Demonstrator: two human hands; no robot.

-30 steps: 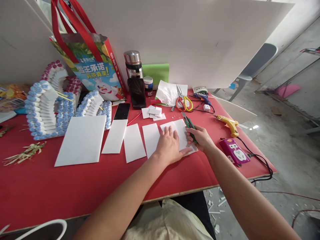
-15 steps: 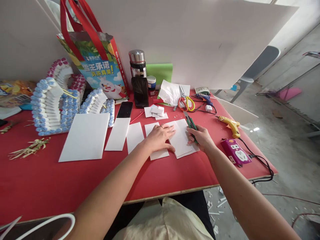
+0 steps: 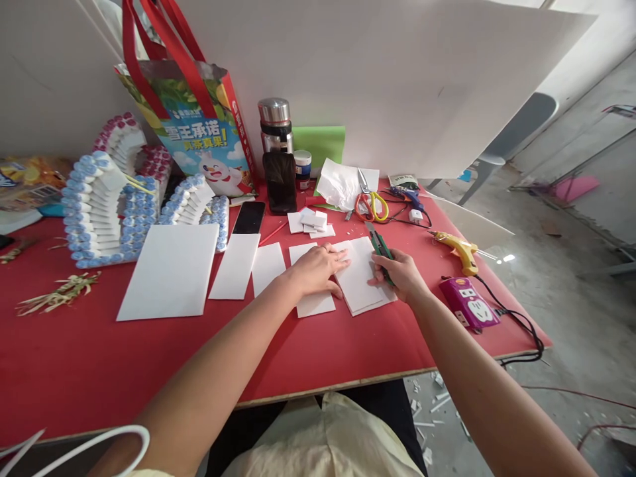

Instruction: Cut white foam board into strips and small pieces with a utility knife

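In my right hand point(image 3: 400, 273) is a green utility knife point(image 3: 380, 248), its blade pointing away from me. That hand rests by the right edge of two overlapping white foam board pieces point(image 3: 360, 281). My left hand point(image 3: 318, 268) lies with fingers stretched out, its fingertips on the left edge of these pieces. Beneath its palm is a separate narrow white board strip point(image 3: 318, 305), partly hidden. Farther left lie another small white board point(image 3: 268, 262), a long strip point(image 3: 234, 271) and a large white board point(image 3: 171, 271).
Scissors point(image 3: 372, 202) and small white offcuts point(image 3: 314, 222) lie behind the boards. On the right are a yellow glue gun point(image 3: 462, 252) and a purple power socket point(image 3: 468, 305). A phone point(image 3: 249, 217), a steel flask point(image 3: 275, 122) and a shopping bag point(image 3: 199, 132) stand or lie at the back.
My left thumb has drawn in slightly toward the hand, off the near edge of the overlapping boards. The knife and my right hand stay almost where they were.
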